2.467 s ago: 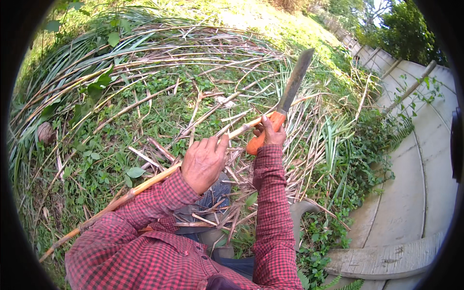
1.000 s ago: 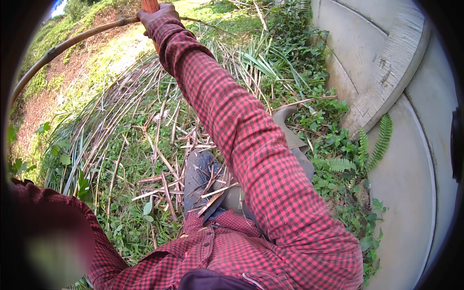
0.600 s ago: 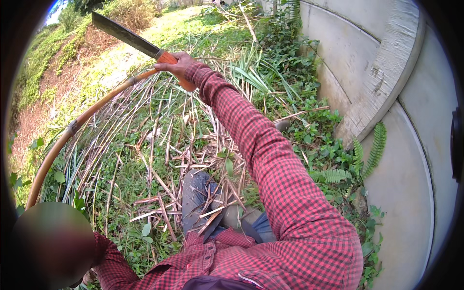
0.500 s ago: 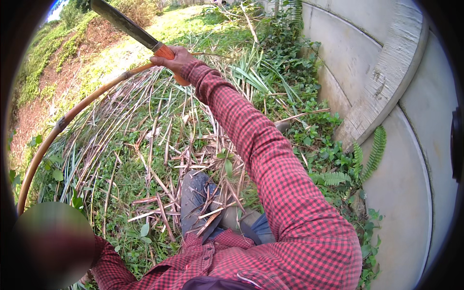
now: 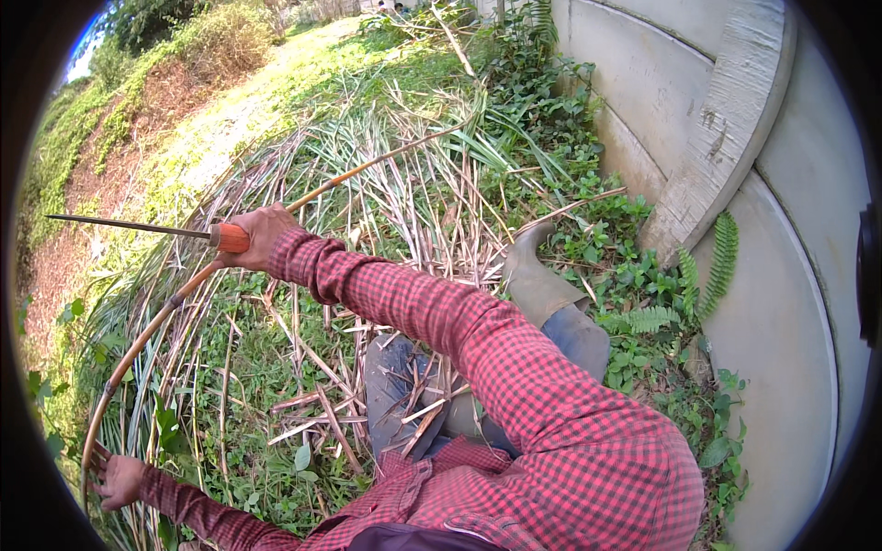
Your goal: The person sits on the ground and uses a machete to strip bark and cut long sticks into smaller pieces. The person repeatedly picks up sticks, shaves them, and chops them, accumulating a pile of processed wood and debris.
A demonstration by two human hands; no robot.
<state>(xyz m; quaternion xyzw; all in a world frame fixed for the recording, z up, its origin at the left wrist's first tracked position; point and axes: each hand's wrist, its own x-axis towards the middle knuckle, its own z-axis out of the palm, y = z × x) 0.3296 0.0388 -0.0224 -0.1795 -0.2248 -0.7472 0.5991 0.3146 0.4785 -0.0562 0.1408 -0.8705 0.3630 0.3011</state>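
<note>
My right hand [image 5: 255, 237] is closed round the orange handle of a machete [image 5: 129, 223], whose long dark blade points left, seen nearly edge-on. Passing just under this hand is a long, bent, orange-brown jointed cane [image 5: 138, 347], which arcs from the lower left and tapers toward the upper middle. Down at the left edge, my left hand [image 5: 119, 482] has its fingers curled about the thicker end of the cane. Dry split strips [image 5: 335, 427] lie on the ground and across my dark trouser leg.
A heap of long cut leaves and stalks [image 5: 404, 188] spreads ahead of me. One boot [image 5: 542, 280] rests at the right of it. A concrete panel wall [image 5: 772, 321] with a slanting post [image 5: 726, 129] stands on the right, with ferns [image 5: 721, 266] at its foot.
My right hand has swung down and left with the machete, its blade turning from upper left to nearly level. The left hand, blurred before, now shows on the cane.
</note>
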